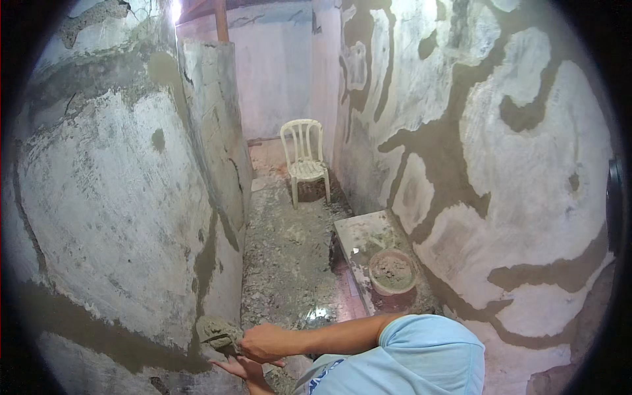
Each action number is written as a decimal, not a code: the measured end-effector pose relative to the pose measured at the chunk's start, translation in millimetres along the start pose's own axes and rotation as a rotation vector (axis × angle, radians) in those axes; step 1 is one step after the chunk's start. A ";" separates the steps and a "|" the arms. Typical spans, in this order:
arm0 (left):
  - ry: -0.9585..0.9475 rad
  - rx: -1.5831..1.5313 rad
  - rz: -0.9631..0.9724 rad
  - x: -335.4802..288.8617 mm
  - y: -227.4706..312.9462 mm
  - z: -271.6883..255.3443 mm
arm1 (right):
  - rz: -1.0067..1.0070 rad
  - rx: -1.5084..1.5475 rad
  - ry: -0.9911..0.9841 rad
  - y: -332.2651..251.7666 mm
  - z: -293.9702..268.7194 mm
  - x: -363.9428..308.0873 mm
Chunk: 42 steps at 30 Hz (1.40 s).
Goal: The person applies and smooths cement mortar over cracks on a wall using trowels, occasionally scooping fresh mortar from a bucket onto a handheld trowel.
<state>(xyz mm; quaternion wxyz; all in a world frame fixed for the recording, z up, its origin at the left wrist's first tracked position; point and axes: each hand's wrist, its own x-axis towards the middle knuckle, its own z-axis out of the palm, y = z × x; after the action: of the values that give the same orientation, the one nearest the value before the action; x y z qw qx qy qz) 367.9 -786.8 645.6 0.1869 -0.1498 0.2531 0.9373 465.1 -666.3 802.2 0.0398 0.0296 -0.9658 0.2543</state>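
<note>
My right hand (263, 343) is closed round a trowel (216, 338), reaching across from the light blue sleeve. A lump of wet grey mortar (218, 326) sits at the trowel, close against the lower corner of the left wall (131, 217). Just beneath it is my left hand (243, 367), with its fingers stretched toward the wall and apart. My right hand and wrist hide part of the left hand. A darker band of damp mortar (125, 339) runs along the bottom of that wall to the corner.
A bucket (393, 288) of mortar stands on a pale slab (355, 230) to the right. Farther back is a cream plastic chair (306, 170). Rubble and mortar crumbs cover the floor (283, 243). The right wall (520, 158) carries winding mortar patches.
</note>
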 end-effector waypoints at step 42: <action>-0.088 -0.002 0.269 -79.6 53.2 11.5 | -0.745 0.147 -0.174 160.0 11.2 198.8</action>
<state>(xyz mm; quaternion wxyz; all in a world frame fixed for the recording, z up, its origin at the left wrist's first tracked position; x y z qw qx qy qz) 413.5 -845.2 707.3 0.0705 -0.0733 0.2617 0.9598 254.2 -540.2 732.6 0.0452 0.4024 -0.8680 0.2876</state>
